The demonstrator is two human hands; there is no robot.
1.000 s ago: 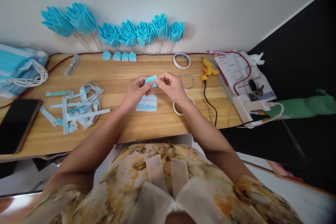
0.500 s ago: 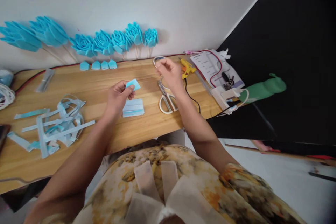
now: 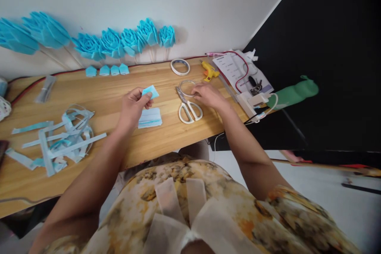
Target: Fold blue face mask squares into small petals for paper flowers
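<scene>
My left hand [image 3: 135,105] pinches a small folded light-blue fabric piece [image 3: 151,91] between thumb and fingers. Just below it lies a stack of light-blue pleated pieces [image 3: 150,118] on the table. My right hand [image 3: 208,94] has its fingers closed on the right edge of a thin, narrow roll of tape [image 3: 187,81]. Beside that roll, scissors [image 3: 187,107] with white handles lie with their blades pointing away from me. A thicker white tape roll [image 3: 180,73] rests farther back, apart from both hands.
Blue fabric flowers [image 3: 111,43] on sticks lean along the wall, with several folded blue pieces [image 3: 104,70] before them. Cut strips [image 3: 74,143] lie at left. A yellow glue gun [image 3: 210,72], papers [image 3: 235,67], a power strip [image 3: 248,105] and a green bottle [image 3: 293,95] are at right.
My right hand has moved from the thicker tape roll down and right to the thin one. My left hand still holds the folded piece. The view has shifted slightly.
</scene>
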